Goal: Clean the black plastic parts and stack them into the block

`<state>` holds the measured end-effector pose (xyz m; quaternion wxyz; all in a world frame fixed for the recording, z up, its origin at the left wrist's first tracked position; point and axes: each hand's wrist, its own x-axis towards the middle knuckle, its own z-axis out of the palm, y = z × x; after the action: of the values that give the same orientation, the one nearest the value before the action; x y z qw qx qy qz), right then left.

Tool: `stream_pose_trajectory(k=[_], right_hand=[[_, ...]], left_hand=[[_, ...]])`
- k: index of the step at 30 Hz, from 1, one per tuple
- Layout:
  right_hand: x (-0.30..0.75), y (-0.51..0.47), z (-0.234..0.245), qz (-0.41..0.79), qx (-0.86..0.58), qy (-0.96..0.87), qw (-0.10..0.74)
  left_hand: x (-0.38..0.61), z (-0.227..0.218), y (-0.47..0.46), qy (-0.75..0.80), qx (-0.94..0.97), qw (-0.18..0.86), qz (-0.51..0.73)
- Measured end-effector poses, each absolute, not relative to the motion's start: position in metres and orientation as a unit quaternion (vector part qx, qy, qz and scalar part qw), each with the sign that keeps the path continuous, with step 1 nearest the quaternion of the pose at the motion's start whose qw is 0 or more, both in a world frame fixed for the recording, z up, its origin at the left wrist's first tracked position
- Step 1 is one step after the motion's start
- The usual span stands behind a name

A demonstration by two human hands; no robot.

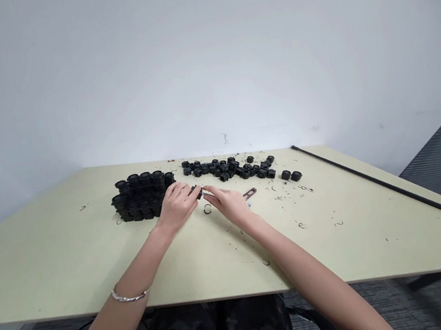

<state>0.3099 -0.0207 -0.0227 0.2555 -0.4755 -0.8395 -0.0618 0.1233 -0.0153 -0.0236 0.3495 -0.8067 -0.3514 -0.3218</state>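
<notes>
In the head view, the person's left hand [175, 206] pinches a small black blocky part [197, 192] above the pale yellow tabletop [50, 261]; the right hand [230, 205] curls close against it, its grip unclear. Stacked black round-topped parts [145, 207] crowd the left hand, loose black cylindrical parts [229, 169] lie behind, and a slotted maroon object [251, 192] lies just beyond the right hand.

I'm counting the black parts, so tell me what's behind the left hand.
Behind the left hand is the right end of the stacked black parts; one shows just above the hand. Whatever the hand covers there cannot be seen.
</notes>
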Motion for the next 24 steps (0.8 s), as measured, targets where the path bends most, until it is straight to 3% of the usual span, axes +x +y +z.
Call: stream_pose_trajectory(k=[10, 17, 24], right_hand=[[0.3114, -0.0214, -0.0273, -0.205, -0.45, -0.861, 0.122], [0.3118, -0.0227, -0.0277, -0.174, -0.451, -0.872, 0.081], [0.3103, -0.0231, -0.0239, -0.109, -0.473, -0.866, 0.118]], left_hand=[[0.1266, -0.026, -0.0146, -0.381, -0.819, 0.326, -0.278], [0.1259, -0.0281, -0.013, -0.364, -0.846, 0.296, -0.255], [0.1258, -0.0256, -0.015, -0.347, -0.848, 0.304, -0.259]])
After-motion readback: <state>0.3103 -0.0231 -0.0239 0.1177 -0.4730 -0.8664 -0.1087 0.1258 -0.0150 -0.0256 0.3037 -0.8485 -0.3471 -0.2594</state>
